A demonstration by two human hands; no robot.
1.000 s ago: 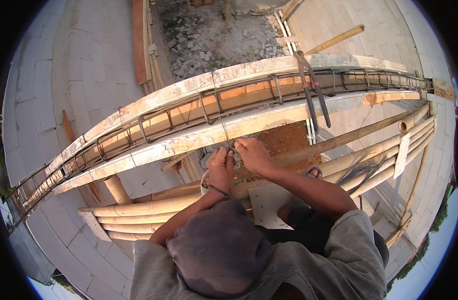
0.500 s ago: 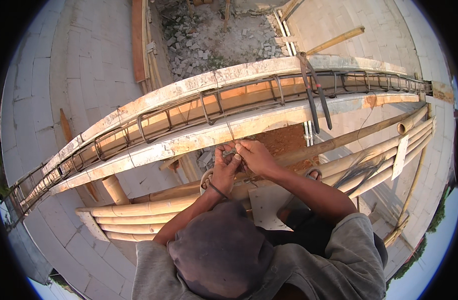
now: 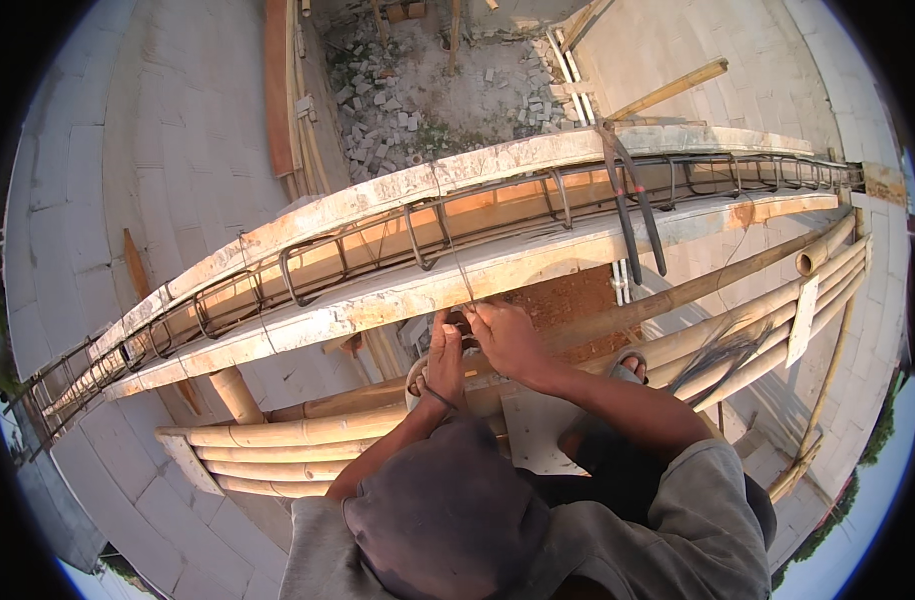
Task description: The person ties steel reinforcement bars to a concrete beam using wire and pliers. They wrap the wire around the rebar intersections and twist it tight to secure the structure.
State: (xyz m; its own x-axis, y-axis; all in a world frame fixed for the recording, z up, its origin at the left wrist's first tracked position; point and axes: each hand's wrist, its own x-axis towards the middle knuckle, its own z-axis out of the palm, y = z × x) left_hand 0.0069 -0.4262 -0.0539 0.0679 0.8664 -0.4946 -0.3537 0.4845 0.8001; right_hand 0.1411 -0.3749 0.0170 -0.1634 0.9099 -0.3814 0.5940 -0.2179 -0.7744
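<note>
in the head view, a thin dark tie wire (image 3: 464,272) comes down over the outer face of a long, pale, plaster-smeared wooden plank (image 3: 378,303), and its lower end meets the person's fingers just below that plank's bottom edge. the bare right hand (image 3: 505,338) has thumb and fingertips pinched together on the wire there. the bare left hand (image 3: 446,350), with a dark band (image 3: 439,398) round the wrist, is just beside it, fingers pointing up; whether it grasps the wire too i cannot tell, since the fingertips are small and partly hidden.

a matching weathered plank (image 3: 378,190) runs along the far side, and between the two lies a dark steel rebar cage (image 3: 411,232) with squared stirrups. to the right of the hands, long steel pincers with black handles marked in red (image 3: 626,220) lie across both planks, handles toward the person.

below the hands, thick yellow bamboo poles (image 3: 298,437) run crosswise, and a loose bundle of thin dark wire (image 3: 718,362) rests on them at the right. a sandalled foot (image 3: 633,366) shows near the right forearm. beyond the far plank, grey broken rubble (image 3: 383,112) covers the ground, with slim white pipes (image 3: 575,75) at its right.
</note>
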